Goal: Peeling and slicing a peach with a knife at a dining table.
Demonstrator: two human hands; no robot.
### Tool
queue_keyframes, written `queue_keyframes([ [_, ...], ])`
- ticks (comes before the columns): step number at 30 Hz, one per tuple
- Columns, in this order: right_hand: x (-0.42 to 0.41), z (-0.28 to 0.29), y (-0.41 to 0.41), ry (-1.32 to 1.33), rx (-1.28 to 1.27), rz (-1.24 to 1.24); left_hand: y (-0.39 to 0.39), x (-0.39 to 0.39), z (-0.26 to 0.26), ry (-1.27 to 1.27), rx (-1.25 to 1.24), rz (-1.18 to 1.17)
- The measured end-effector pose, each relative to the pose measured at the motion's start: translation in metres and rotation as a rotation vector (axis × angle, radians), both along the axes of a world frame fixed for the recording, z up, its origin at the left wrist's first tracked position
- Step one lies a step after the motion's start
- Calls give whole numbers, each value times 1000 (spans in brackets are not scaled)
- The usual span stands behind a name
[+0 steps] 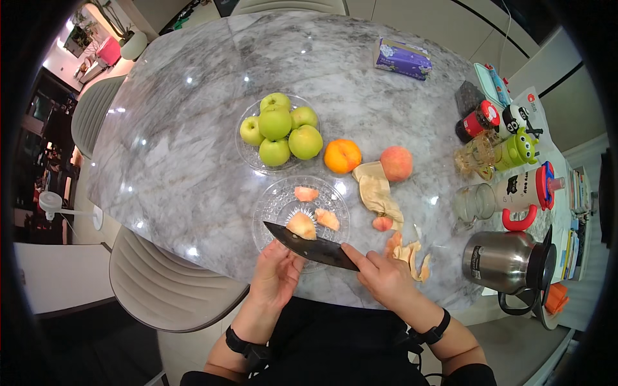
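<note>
My right hand grips a dark-bladed kitchen knife, its tip pointing left and the forefinger along the blade. Beneath the blade, my left hand is turned partly palm up with bent fingers; the knife partly hides whether it holds anything. A large peeled peach piece touches the blade's upper edge. Two smaller cut pieces lie on the clear glass plate below. To the right are peelings, a small reddish piece and a crumpled beige cloth-like thing.
Green apples fill a glass plate beyond; an orange-yellow fruit and a whole peach sit beside it. A tissue pack lies farther back. Jars, a glass mug, cups and a steel jug line the right edge.
</note>
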State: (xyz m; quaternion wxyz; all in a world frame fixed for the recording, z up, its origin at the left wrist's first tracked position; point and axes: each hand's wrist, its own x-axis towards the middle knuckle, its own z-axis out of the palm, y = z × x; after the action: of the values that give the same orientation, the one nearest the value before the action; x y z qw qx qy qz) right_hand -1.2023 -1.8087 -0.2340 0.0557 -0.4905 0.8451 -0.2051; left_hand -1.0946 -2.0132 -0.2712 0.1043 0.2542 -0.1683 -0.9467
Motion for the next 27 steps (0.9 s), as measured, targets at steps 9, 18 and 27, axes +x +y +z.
queue_keyframes([
  [9, -3, -3, 3, 20, 1, 16, 4, 1, 3, -34, 127, -17],
  [18, -9, -5, 1, 30, -96, 31, 5, 2, 1, -50, 343, -61],
  [27, -8, 0, -8, 29, -125, 2, 6, 1, 2, -55, 353, -73],
])
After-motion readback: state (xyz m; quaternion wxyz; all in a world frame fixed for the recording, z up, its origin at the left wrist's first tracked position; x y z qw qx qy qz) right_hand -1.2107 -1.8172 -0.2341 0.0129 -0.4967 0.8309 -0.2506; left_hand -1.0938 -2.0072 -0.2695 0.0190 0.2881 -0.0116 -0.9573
